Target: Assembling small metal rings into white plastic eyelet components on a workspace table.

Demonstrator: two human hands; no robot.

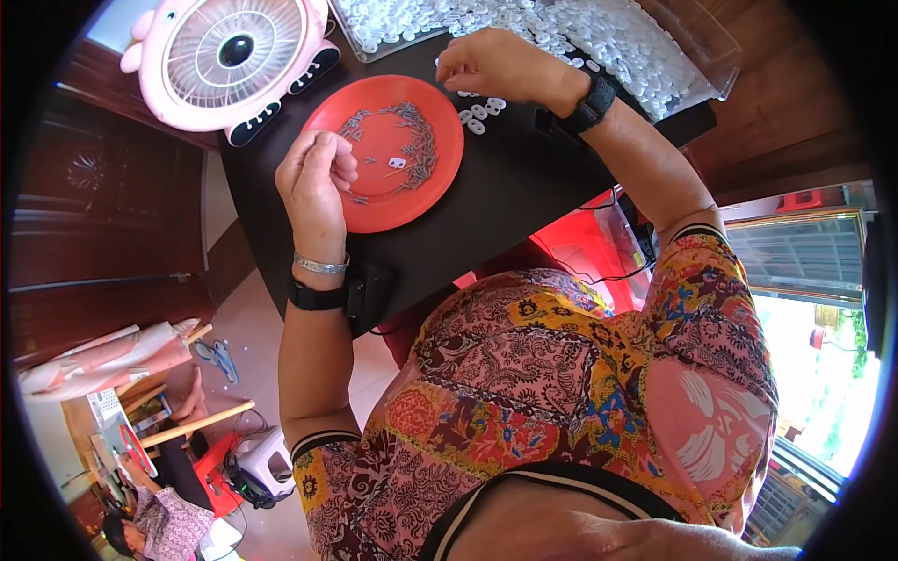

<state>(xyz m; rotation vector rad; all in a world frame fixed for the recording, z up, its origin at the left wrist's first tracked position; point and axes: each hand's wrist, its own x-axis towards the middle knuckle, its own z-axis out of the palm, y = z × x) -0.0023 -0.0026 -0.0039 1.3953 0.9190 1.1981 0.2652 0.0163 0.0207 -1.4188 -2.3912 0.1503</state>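
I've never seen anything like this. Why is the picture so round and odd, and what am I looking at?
There's no robot here, just a person's two bare hands. The picture comes from a wide camera worn on the person's head, looking down, so edges bend toward the rim.

On the dark table is a red plate with many small grey pieces and one white piece. Beyond are a clear tray heaped with small white pieces and a pink fan.

The left hand is over the plate's near left side, fingers curled. The right hand is just past the plate, near some loose white pieces. Whether either hand holds anything is too small to tell.
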